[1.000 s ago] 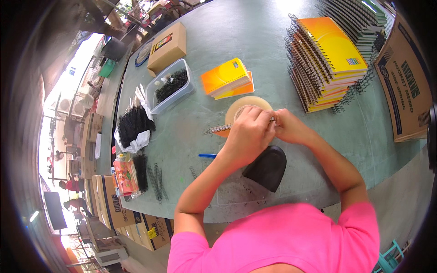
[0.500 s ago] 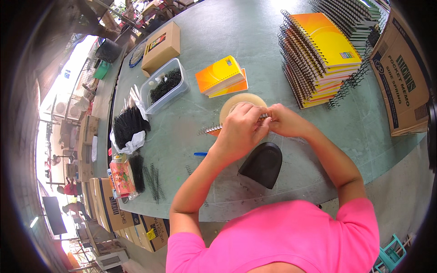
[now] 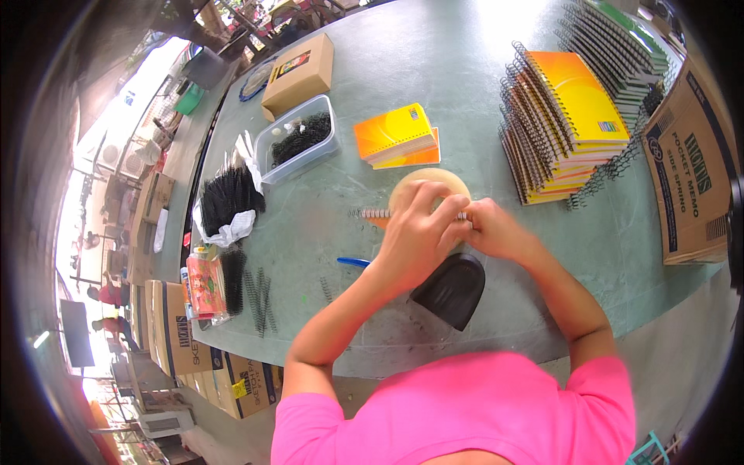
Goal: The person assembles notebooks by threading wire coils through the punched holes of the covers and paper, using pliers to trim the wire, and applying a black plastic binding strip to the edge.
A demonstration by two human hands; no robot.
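At the table's middle, my left hand (image 3: 418, 236) is wrapped over a small orange notebook with a black spiral coil (image 3: 375, 214), its coil end sticking out to the left. My right hand (image 3: 494, 228) is closed in a pinch at the coil's right end, close beside the left fingers. Both hands cover most of the notebook. Just behind them lies a round beige disc (image 3: 453, 182). A black rounded block (image 3: 452, 291) rests in front of the hands, and a blue pen-like object (image 3: 353, 262) lies by my left wrist.
Stacked yellow-orange spiral notebooks (image 3: 570, 116) stand at right, beside a cardboard box (image 3: 690, 170). Unbound yellow-orange pads (image 3: 395, 136) lie behind the disc. Leftward are a clear tub of black coils (image 3: 298, 143), a bag of coils (image 3: 230, 194), loose coils (image 3: 260, 302) and a brown box (image 3: 298, 74).
The view has shifted, moving the table's things slightly in the picture. My hands stay together on the notebook, its coil now lying more level; the right fingers have turned a little at the coil's end.
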